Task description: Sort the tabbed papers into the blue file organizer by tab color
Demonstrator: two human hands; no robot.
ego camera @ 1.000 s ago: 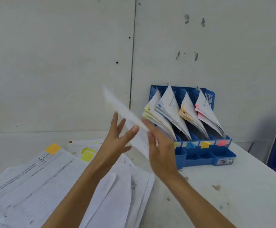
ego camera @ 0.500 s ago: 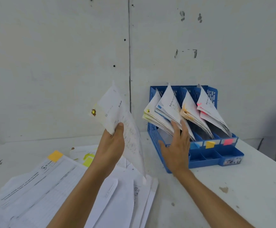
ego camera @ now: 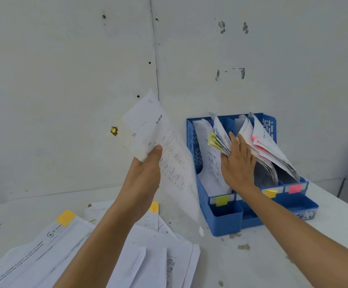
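Aloft, left of the blue file organizer point(ego camera: 196, 154), the yellow-tabbed paper point(ego camera: 148, 129) is pinched by the left hand point(ego camera: 146, 177). The right hand point(ego camera: 238, 163), fingers straight, presses against filed sheets point(ego camera: 221, 139) inside. Loose papers point(ego camera: 44, 256) litter the stained white table point(ego camera: 273, 262) before a scuffed pale wall point(ego camera: 65, 69).

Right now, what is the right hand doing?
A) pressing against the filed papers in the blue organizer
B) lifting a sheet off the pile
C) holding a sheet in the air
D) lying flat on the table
A: the right hand presses straight fingers against the filed papers in the blue organizer; the left hand holds the raised sheet.
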